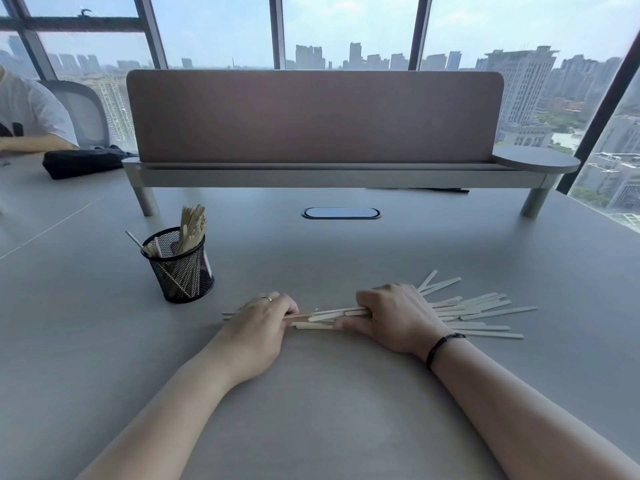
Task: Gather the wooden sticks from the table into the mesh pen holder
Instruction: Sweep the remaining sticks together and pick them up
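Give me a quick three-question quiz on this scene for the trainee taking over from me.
1. True or false: the holder already has sticks standing in it.
2. Where does the loose pile lie? A) left of the left hand B) right of the right hand C) behind the holder
3. Fill in: both hands grip one ___ of sticks between them, low on the table.

Key: 1 true; 2 B; 3 bundle
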{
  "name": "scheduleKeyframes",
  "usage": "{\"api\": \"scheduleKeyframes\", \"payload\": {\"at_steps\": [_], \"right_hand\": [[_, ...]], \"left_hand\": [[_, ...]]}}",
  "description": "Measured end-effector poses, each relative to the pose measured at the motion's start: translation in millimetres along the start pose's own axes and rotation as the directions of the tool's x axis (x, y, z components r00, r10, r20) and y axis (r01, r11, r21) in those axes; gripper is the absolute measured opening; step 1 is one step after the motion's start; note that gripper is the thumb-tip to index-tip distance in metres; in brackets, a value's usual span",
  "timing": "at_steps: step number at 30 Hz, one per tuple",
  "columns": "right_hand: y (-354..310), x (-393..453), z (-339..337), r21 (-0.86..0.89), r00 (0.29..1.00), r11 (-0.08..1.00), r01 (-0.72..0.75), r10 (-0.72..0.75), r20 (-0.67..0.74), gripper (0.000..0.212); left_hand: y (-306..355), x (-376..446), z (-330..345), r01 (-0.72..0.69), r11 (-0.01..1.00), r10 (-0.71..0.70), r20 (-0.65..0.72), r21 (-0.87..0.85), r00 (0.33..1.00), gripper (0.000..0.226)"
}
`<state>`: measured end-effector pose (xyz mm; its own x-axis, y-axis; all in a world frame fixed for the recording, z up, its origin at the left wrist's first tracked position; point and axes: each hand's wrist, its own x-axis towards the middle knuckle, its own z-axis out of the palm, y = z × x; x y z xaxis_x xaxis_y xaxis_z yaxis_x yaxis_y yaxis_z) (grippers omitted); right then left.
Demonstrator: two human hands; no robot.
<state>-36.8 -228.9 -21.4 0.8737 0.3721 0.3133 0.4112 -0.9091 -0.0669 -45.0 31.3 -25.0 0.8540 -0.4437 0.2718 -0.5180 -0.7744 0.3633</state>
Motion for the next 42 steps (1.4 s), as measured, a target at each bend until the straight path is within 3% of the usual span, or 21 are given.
{"api": "scheduleKeyframes", "payload": {"at_steps": [6,10,15,19,23,28,33,38,42], "right_hand": [[1.0,-1.8,1.6,0.004,0.995,1.000,0.031,-0.031,-0.093,0.080],[-0.3,-1.8,-1.1,0.022,0.982,1.000,0.018,-0.013,-0.187,0.079],[-1.9,-0.3,-9.7,0.022,0.975,1.000,-0.011,0.016,-0.220,0.077],[-3.4,1.3,-18.2,0.069,0.966,0.997,-0.034,0.050,-0.253,0.078],[-6.7,2.1,-26.8,0.012,0.983,0.999,-0.039,0.040,-0.179,0.081],[-16.7,3.4,-24.2,-0.137,1.000,0.990,-0.015,0.016,0.011,0.086],[-24.0,3.6,-30.7,-0.128,0.999,0.992,-0.003,0.008,0.042,0.082],[-41.0,-0.6,-27.1,-0.150,0.991,0.984,0.100,-0.085,0.103,0.077],[-41.4,-1.1,-29.8,-0.155,0.990,0.985,0.078,-0.059,0.127,0.077]], "left_hand": [[4.9,-0.3,-0.5,0.097,0.994,-0.098,0.003,0.056,0.995,0.024],[5.1,-1.0,-1.3,0.083,0.993,-0.084,0.015,0.085,0.996,0.031],[6.4,-2.1,-1.8,0.039,0.996,-0.033,-0.078,0.077,0.996,0.026],[4.7,-2.8,-4.1,0.069,0.987,-0.044,-0.169,0.146,0.985,0.045],[3.5,-3.9,-5.0,0.106,0.980,-0.075,-0.181,0.170,0.981,0.054],[8.7,-4.3,-4.7,0.085,0.970,-0.046,-0.176,0.226,0.983,0.036],[17.8,-2.3,-10.4,0.089,0.931,-0.041,-0.140,0.353,0.989,0.029],[32.2,7.1,-6.1,-0.023,0.884,0.044,-0.034,0.466,0.998,0.029],[39.3,5.7,-1.9,0.004,0.919,0.010,-0.033,0.395,0.999,0.037]]}}
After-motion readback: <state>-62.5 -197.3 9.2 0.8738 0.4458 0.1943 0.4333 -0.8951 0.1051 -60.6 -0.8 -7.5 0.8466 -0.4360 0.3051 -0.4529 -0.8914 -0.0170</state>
